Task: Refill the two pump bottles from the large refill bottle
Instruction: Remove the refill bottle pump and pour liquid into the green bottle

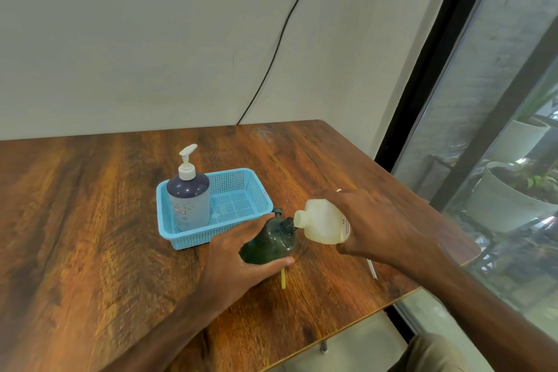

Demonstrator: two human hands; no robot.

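Observation:
My left hand (238, 254) grips a dark green bottle (271, 243) that stands on the wooden table with its neck uncovered. My right hand (374, 226) holds a cream-coloured refill bottle (323, 220) tipped on its side, its open mouth touching the green bottle's neck. A pump head (277, 212) lies just behind the green bottle, and a yellow tube (283, 279) shows on the table below my left hand. A second pump bottle (188, 199), blue-grey with a white pump, stands upright in the left end of a light blue basket (253, 190).
The wooden table (90, 220) ends close on the right, beside a glass door with plant pots behind it. A thin white stick (372, 269) lies near the right edge under my right forearm. A black cable hangs down the wall behind.

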